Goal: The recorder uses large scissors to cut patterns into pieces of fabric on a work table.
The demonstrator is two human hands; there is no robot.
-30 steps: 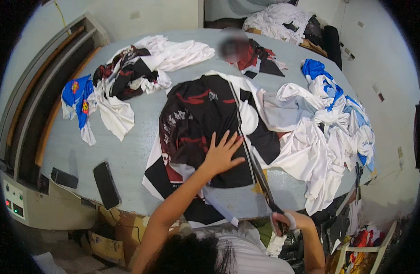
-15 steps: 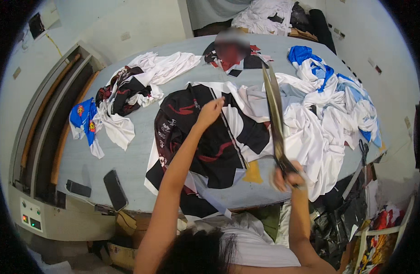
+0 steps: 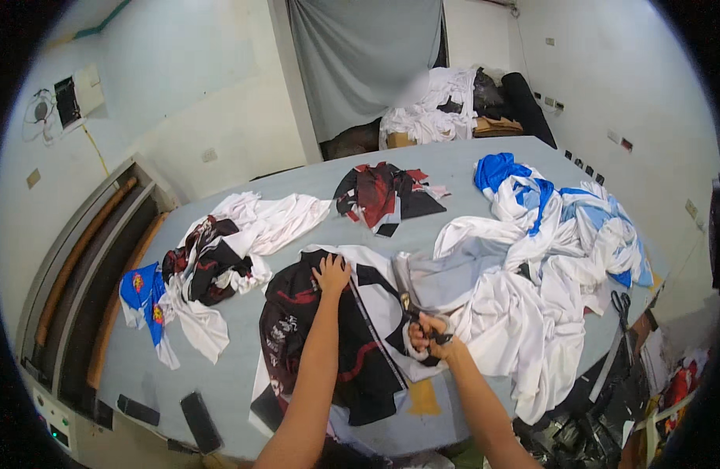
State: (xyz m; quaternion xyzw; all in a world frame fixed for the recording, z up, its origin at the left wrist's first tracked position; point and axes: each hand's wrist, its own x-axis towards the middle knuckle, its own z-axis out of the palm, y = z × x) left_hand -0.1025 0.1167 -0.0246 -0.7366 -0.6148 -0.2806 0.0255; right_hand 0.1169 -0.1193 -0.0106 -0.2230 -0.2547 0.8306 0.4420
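My left hand point(image 3: 331, 275) lies flat with spread fingers on the top of a black fabric piece point(image 3: 372, 356) with dark red prints and a striped line. This fabric is spread over white cloth at the near middle of the table. My right hand point(image 3: 430, 338) is closed around the dark handles of large scissors point(image 3: 407, 303), just right of the black piece. The blades point away from me, low over the fabric edge; their tips are hard to make out against the pale grey cloth point(image 3: 461, 273).
White cloth point(image 3: 532, 344) and blue-and-white fabric point(image 3: 524, 184) pile up on the right. Red-black pieces point(image 3: 375, 195) lie at the back, more fabric point(image 3: 211, 258) at left. Other scissors point(image 3: 622, 309) rest at the right edge. Dark slabs point(image 3: 199, 422) lie near left, beside a roller machine point(image 3: 94, 266).
My right hand has brought the raised scissors down and left to the black fabric's edge. My left hand has flattened onto the fabric. The view has tilted up.
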